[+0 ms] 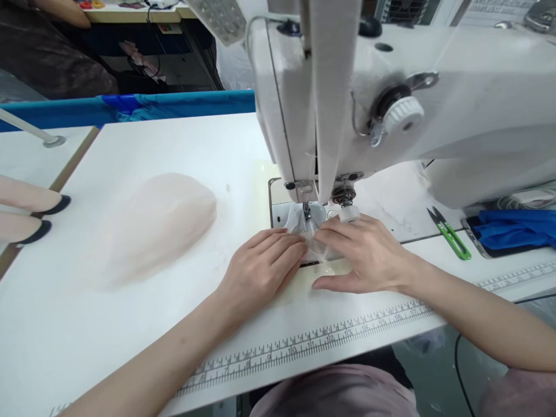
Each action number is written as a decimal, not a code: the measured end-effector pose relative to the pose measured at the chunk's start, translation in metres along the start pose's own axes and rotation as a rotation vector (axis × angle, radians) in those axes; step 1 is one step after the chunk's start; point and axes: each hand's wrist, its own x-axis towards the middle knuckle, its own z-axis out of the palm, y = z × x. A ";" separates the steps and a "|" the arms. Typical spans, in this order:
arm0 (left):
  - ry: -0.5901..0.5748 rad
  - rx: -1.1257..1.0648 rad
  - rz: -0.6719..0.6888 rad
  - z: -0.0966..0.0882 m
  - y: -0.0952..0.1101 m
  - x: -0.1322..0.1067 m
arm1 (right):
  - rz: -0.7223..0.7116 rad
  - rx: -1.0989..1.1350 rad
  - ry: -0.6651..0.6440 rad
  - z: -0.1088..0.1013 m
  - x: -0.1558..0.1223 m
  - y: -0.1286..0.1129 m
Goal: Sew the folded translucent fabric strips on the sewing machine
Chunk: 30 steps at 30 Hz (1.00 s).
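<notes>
A piece of sheer white fabric (296, 219) lies under the presser foot (307, 211) of a white sewing machine (295, 116). My left hand (260, 263) rests just left of the foot, its fingers together and bent down onto the fabric; its thumb is hidden. From the right, my right hand (362, 252) lays its fingers on the same fabric, close to the other fingertips, with the thumb stretched apart towards me. How much fabric is under the fingers cannot be seen. A sheer pale pink fabric piece (174, 226) lies on the white table (208, 139) to the left.
Green-handled thread snips (454, 237) lie at the right beside a phone (480, 246) partly under blue cloth (516, 227). A printed ruler (313, 344) runs along the front edge. Two pale, black-ended long pieces (30, 197) reach in from the left. Another person's arm (65, 11) shows behind.
</notes>
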 end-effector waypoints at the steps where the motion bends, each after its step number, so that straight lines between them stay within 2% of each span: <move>1: 0.004 -0.015 -0.022 0.000 0.001 0.001 | -0.001 -0.034 -0.021 0.000 0.000 0.000; 7: -0.050 0.109 -0.017 0.001 0.005 0.000 | -0.124 -0.250 0.043 0.000 -0.002 -0.005; 12: -0.113 0.125 -0.051 0.002 0.004 -0.002 | -0.141 -0.205 0.069 -0.003 0.000 -0.005; 14: -0.118 0.064 -0.135 0.004 0.002 -0.001 | -0.074 -0.076 0.071 -0.004 0.000 -0.003; 17: -0.170 -0.062 -0.290 0.007 -0.004 0.004 | 0.111 0.144 0.074 -0.004 0.001 0.000; 20: -0.197 -0.224 -0.400 0.007 -0.009 0.011 | 0.306 0.250 0.054 -0.005 0.002 0.003; 22: -0.187 -0.311 -0.445 0.006 -0.010 0.014 | 0.363 0.282 0.039 -0.006 0.002 0.004; 26: -0.198 -0.369 -0.456 0.003 -0.009 0.016 | 0.341 0.321 0.033 -0.006 0.002 0.004; 30: -0.196 -0.218 -0.296 0.004 -0.008 0.010 | 0.158 0.226 0.010 -0.004 0.000 0.002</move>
